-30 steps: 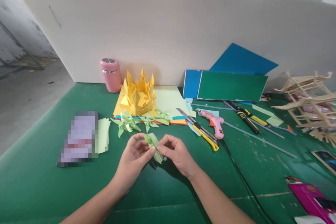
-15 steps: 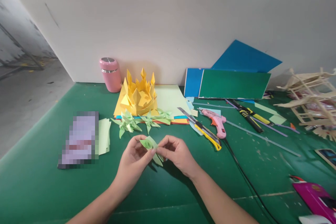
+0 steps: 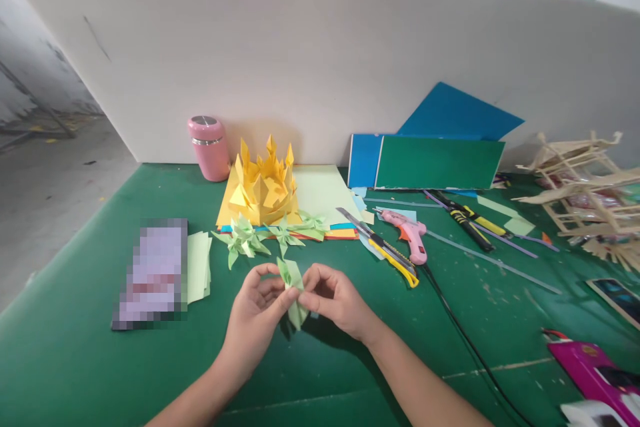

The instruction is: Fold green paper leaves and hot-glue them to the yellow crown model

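A small folded piece of light green paper (image 3: 293,288) stands nearly upright between both my hands, just above the green table (image 3: 75,360). My left hand (image 3: 255,320) pinches it from the left with thumb and fingers. My right hand (image 3: 336,301) pinches it from the right, fingers curled. Behind them lie three finished green paper flowers (image 3: 245,239) in a row. A yellow folded paper crown shape (image 3: 264,183) stands on a stack of coloured sheets behind the flowers.
A pink cup (image 3: 209,147) stands at the back wall. A stack of pale green squares (image 3: 199,265) lies to the left. On the right lie a yellow utility knife (image 3: 387,255), a pink glue gun (image 3: 411,235) with black cord, blue and green boards (image 3: 440,161), and a wooden stick model (image 3: 585,187).
The green folded paper has been turned from slanting to nearly upright between my fingers. Both hands stay in the same spot.
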Demonstrator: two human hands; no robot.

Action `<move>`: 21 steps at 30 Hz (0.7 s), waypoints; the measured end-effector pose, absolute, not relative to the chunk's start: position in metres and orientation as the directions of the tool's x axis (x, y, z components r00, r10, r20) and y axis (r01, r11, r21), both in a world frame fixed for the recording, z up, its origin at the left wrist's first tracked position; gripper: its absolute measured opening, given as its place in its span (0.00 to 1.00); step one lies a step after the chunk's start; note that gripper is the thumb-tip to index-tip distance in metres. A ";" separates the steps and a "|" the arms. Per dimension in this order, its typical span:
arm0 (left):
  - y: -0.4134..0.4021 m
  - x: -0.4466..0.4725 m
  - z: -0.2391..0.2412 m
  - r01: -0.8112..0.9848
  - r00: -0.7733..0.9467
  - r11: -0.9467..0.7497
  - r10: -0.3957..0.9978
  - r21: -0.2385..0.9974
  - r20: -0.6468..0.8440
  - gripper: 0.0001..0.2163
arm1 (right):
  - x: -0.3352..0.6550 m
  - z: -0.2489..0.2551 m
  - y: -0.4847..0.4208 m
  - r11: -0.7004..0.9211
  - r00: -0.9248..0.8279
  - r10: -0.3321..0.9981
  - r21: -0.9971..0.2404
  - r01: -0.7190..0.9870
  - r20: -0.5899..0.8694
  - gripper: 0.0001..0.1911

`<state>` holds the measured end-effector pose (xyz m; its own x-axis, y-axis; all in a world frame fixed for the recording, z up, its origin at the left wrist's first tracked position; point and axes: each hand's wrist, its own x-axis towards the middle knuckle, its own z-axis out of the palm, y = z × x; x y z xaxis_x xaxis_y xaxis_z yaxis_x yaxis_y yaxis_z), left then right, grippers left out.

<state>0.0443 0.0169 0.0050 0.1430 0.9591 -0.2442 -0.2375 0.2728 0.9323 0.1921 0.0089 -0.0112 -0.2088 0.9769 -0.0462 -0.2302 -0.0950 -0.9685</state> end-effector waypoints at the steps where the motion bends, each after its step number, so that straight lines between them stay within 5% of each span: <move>1: 0.017 0.045 0.006 -0.240 0.148 0.274 0.959 0.931 -0.244 0.20 | 0.193 -0.011 0.009 -0.099 -0.228 0.973 -0.966 -0.240 -0.043 0.22; 6: 0.019 0.046 0.009 -0.236 0.149 0.191 0.976 0.953 -0.158 0.19 | 0.194 -0.010 0.007 -0.090 -0.231 0.972 -0.978 -0.189 -0.045 0.19; 13: 0.019 0.049 0.005 -0.130 0.100 0.088 0.992 0.988 -0.075 0.16 | 0.191 -0.010 0.003 0.163 -0.008 0.986 -0.983 -0.083 0.165 0.10; 21: 0.013 0.049 -0.003 -0.035 0.199 0.087 0.977 0.996 -0.078 0.10 | 0.192 -0.017 0.004 0.063 -0.014 0.998 -0.976 -0.209 0.067 0.15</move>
